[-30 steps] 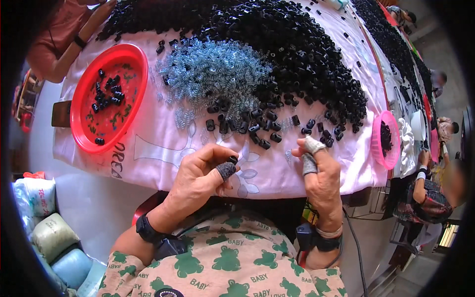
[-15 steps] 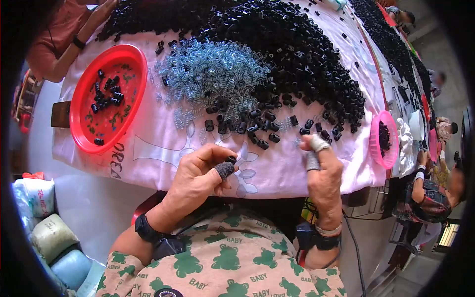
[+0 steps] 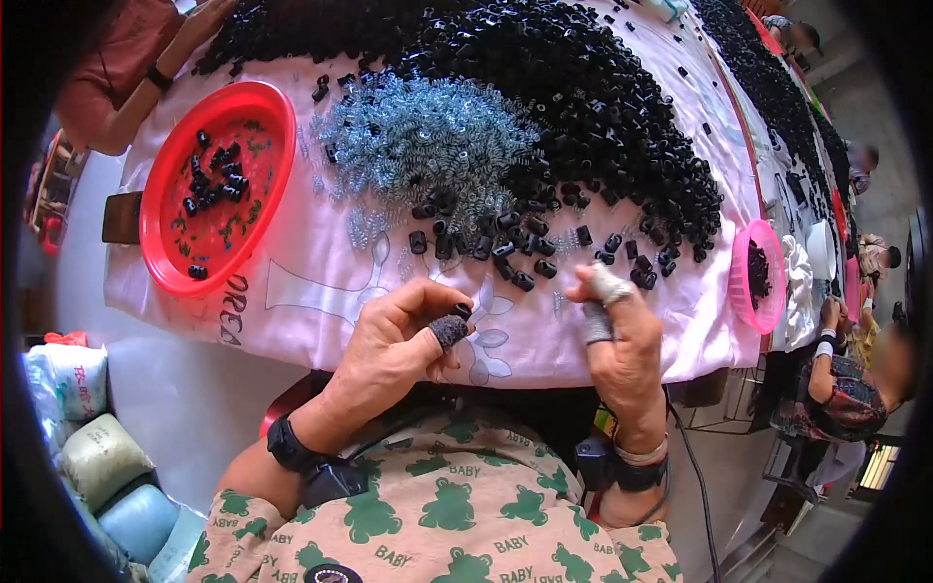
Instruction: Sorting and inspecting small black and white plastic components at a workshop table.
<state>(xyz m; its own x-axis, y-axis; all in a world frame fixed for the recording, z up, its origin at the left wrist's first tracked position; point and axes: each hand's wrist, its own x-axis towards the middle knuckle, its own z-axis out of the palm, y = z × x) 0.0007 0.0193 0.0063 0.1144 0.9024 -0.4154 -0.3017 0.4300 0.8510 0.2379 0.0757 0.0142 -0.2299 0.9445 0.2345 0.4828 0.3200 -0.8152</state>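
Through the head camera, I see the left hand [image 3: 394, 330] pinching a small, hard black tube [image 3: 463, 311] between thumb and forefinger, over the near part of the soft pink cloth [image 3: 544, 355]. A fuzzy dark-grey wrap [image 3: 448, 332] covers the thumb. Paler wraps cover digits of the right hand [image 3: 627, 340], whose bent fingers are near a faint wire spring [image 3: 560, 302]; I cannot tell whether they grip it.

Beyond lies a glinting heap of springs [image 3: 418, 136], with a mass of glossy black parts [image 3: 622, 126] against it and loose ones strewn between heap and hands. To the left, a round red tray [image 3: 288, 131] holds more parts; to the right is a pink basket [image 3: 776, 264].

The held tube is mostly covered by my fingers. A co-worker's arm [image 3: 126, 121] is cut off at upper left, and the far right table bends into blur.
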